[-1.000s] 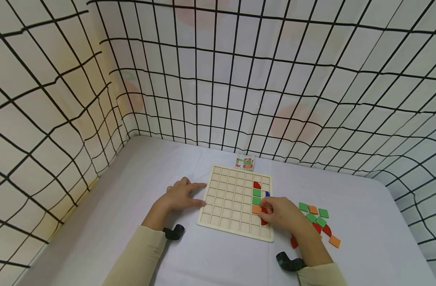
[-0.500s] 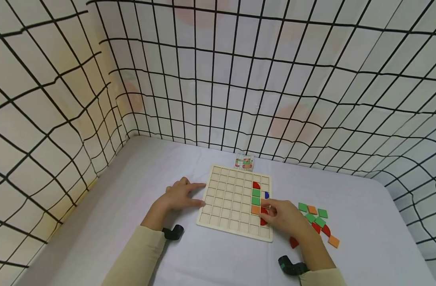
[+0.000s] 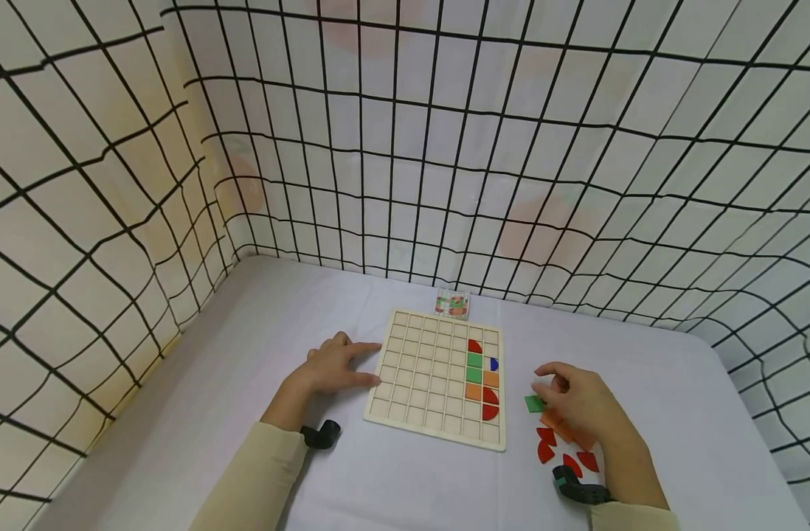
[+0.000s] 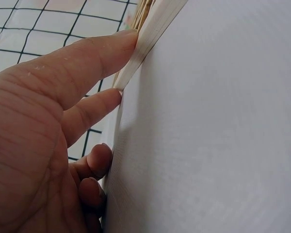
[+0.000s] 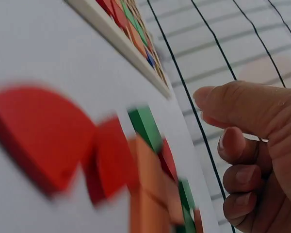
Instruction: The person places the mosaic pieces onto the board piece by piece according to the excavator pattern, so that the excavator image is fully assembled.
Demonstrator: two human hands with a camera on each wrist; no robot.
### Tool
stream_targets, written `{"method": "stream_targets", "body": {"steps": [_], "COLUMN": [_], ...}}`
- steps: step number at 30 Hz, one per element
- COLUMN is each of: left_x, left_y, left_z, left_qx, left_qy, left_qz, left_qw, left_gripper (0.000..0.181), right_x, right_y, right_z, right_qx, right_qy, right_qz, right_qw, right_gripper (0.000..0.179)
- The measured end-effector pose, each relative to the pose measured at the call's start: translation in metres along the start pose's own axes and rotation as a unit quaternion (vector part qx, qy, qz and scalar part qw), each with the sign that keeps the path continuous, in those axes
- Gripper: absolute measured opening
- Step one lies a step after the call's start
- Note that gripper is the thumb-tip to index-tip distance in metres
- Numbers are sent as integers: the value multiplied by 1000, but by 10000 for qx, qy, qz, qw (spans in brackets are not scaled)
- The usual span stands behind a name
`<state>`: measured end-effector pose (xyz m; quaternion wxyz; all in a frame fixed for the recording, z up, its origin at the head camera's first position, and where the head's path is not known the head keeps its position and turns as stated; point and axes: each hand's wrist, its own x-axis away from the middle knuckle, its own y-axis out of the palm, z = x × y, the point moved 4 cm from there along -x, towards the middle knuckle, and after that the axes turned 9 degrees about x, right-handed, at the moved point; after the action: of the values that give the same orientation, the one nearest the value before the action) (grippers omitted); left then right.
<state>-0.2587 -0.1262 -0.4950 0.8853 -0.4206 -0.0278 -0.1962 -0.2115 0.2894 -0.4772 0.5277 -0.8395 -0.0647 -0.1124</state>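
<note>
My left hand (image 3: 335, 365) lies at the left edge of a pale wooden grid board (image 3: 418, 361). Its straight thumb and index finger touch the board's rim, as the left wrist view also shows. Over the loose pieces right of the board hovers my right hand (image 3: 580, 402), thumb and index finger close together, the others loosely curled, nothing between them. Below its fingertips lies a green square tile (image 3: 534, 404); orange tiles are partly hidden under the hand. On the board's right side sit green squares (image 3: 474, 367), orange squares (image 3: 490, 379), red quarter-circles (image 3: 490, 412) and a blue piece (image 3: 494, 364).
Several loose red pieces (image 3: 546, 451) lie near the right wrist; one red quarter-circle (image 5: 39, 136) is large in the right wrist view. A small pattern card (image 3: 452, 303) lies behind the board. Black wire mesh (image 3: 412, 184) encloses the white-covered table.
My right hand has left the board and moved right, over the loose pieces. The orange square that its fingers covered now shows in the right column. My left hand stays put.
</note>
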Motion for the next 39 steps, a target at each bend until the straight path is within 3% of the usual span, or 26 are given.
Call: {"method": "stream_targets", "body": {"steps": [8,14,19,26,39], "left_x": [2,1,1,2,0], "left_y": [0,0,1,1,2], "left_z": [0,0,0,1,2], "left_qx": [-2,3,20,52,1], "left_qy": [57,28,-8,17,-39], "left_qz": [8,16,27,26,35], "left_qw": [10000,10000,10000,10000,10000], "left_gripper": [72,73,72,71,71], "right_x": [2,5,4,-1,-5], "right_y": [-22,-30,-29,-23,-19], "right_z": [40,67,83,91,85], "right_qx": [317,282,232,255,382], "right_qy": [-80,279,437,501,604], "right_qz": [322,264,152,137,238], "right_qw": [9989,9989,9987,9983,9972], "right_gripper": [50,65,58,58,61]}}
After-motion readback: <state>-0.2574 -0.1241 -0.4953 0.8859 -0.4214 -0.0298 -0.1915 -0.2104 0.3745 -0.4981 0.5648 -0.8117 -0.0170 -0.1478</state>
